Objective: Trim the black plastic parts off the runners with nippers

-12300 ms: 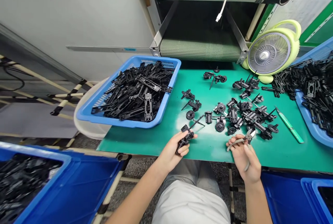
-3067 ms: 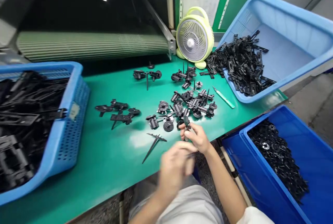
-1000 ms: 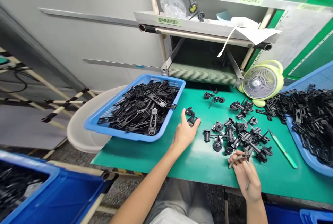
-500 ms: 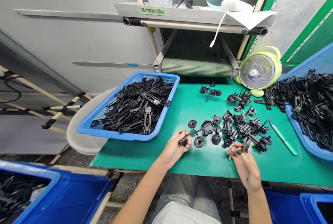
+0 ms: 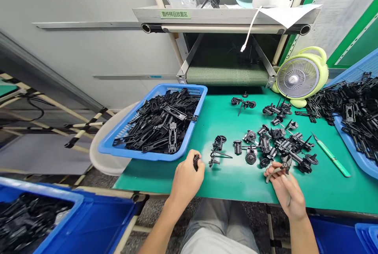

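A small black plastic part [image 5: 195,162] sits in the left hand [image 5: 187,177], held in a narrow, closed grip with only its end showing above the fingers, over the front of the green mat [image 5: 236,181]. The right hand [image 5: 284,188] wraps firmly around the handles of the side cutters [image 5: 284,166], whose head rises just above the fingers; how far the jaws stand apart is too small to tell. Just right of the left hand lies a black spiked assembly [image 5: 217,149], and loose black parts [image 5: 280,145] spread between the two hands and beyond the cutters. Left of the left hand, a blue basket [image 5: 141,154] holds black plastic frames [image 5: 159,126]. Past the right hand lie a green craft knife [image 5: 332,160] and a blue tray [image 5: 348,147] heaped with more frames, with a small fan [image 5: 298,77] behind.
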{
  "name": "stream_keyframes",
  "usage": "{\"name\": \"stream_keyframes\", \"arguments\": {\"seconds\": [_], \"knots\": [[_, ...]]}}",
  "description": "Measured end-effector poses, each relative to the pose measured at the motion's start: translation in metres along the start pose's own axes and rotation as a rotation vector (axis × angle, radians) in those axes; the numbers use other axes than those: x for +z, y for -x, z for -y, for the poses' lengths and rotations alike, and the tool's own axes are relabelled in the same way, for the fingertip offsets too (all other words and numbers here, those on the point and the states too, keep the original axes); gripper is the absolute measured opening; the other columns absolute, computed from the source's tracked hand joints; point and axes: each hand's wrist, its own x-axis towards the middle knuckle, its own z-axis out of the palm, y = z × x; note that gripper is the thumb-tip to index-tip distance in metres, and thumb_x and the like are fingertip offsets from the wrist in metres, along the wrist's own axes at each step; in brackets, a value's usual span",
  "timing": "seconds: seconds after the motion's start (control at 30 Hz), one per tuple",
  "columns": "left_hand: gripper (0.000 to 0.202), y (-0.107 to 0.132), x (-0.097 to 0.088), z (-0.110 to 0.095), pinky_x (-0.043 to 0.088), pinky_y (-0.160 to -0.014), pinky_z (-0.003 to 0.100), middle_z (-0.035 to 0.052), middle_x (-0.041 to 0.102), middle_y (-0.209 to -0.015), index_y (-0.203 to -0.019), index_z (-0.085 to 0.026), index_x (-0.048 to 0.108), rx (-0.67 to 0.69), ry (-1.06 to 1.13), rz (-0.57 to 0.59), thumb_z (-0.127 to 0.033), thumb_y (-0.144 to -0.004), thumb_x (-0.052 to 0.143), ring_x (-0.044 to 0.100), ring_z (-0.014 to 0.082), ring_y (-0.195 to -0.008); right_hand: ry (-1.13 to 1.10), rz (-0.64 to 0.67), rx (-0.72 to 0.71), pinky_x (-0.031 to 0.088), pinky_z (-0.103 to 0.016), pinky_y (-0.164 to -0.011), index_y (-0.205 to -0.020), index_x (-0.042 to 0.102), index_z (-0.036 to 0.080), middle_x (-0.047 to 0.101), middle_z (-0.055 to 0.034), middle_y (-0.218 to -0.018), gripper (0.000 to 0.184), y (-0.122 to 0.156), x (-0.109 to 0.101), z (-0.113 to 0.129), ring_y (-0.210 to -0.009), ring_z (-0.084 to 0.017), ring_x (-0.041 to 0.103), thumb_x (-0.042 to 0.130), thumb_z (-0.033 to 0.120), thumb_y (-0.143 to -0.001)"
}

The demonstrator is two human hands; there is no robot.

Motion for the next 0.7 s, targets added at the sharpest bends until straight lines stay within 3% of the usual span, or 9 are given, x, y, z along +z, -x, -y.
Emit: {"name": "stream_keyframes", "arguments": {"seconds": [0.07,0.13,0.23,0.3,0.4,0.57,0.7], "knots": [[0.019,-0.004,-0.003,-0.016,0.035,-0.058,0.026,-0.0011,0.054,-0.059,-0.077,-0.022,0.052,0.085,0.031,-0.057,-0.034,-0.088,0.043,0.052,0.0172,-0.054,-0.001,-0.004,0.000,0.046,-0.045,-0.083,-0.110,0.064,0.025,0.056,-0.0080,-0.095,0.030,0.000,0.001,0.001,-0.091,-0.026,0.053,0.059,0.042,-0.087],[0.026,-0.017,-0.006,-0.034,0.038,-0.061,0.027,0.0008,0.059,-0.062,-0.085,-0.022,0.060,0.138,0.008,-0.070,-0.046,-0.085,0.051,0.057,0.0195,-0.060,-0.004,-0.016,-0.010,0.046,-0.044,-0.082,-0.108,0.064,0.024,0.056,-0.0078,-0.094,0.030,0.000,0.002,0.001,-0.090,-0.026,0.052,0.060,0.043,-0.086],[0.043,-0.039,-0.011,-0.055,0.037,-0.061,0.028,0.0052,0.067,-0.072,-0.110,-0.025,0.066,0.138,-0.100,0.084,-0.048,-0.074,0.066,0.063,0.0277,-0.075,-0.006,-0.015,-0.020,0.046,-0.044,-0.082,-0.109,0.064,0.023,0.056,-0.0079,-0.093,0.031,0.000,0.003,0.000,-0.089,-0.025,0.053,0.059,0.043,-0.086],[0.044,-0.048,-0.015,-0.059,0.036,-0.058,0.028,0.0050,0.067,-0.070,-0.113,-0.028,0.067,0.144,-0.118,0.194,-0.041,-0.071,0.068,0.063,0.0295,-0.077,0.002,-0.003,-0.024,0.045,-0.044,-0.083,-0.111,0.062,0.022,0.056,-0.0083,-0.094,0.032,0.000,0.002,0.000,-0.089,-0.026,0.053,0.058,0.043,-0.087],[0.040,-0.049,-0.015,-0.048,0.034,-0.053,0.027,0.0014,0.064,-0.063,-0.112,-0.026,0.064,0.099,0.019,0.212,-0.034,-0.073,0.063,0.061,0.0237,-0.064,0.004,0.007,-0.041,0.045,-0.045,-0.084,-0.113,0.062,0.022,0.056,-0.0087,-0.095,0.032,0.000,0.002,0.000,-0.090,-0.026,0.053,0.057,0.042,-0.088],[0.041,-0.039,0.014,-0.019,0.036,-0.049,0.024,0.0030,0.069,-0.070,-0.112,-0.019,0.047,-0.219,0.585,0.240,-0.034,-0.076,0.058,0.055,0.0152,-0.050,0.042,0.015,-0.030,0.046,-0.044,-0.081,-0.111,0.062,0.023,0.055,-0.0087,-0.094,0.031,-0.001,0.002,0.003,-0.089,-0.026,0.053,0.056,0.043,-0.088],[0.039,-0.038,0.033,-0.005,0.038,-0.050,0.025,0.0033,0.068,-0.065,-0.101,-0.020,0.048,-0.279,0.642,0.219,-0.043,-0.075,0.064,0.055,0.0151,-0.048,0.063,0.015,-0.018,0.047,-0.044,-0.081,-0.110,0.062,0.024,0.055,-0.0091,-0.094,0.031,-0.001,0.001,0.005,-0.090,-0.027,0.053,0.055,0.044,-0.088]]}}
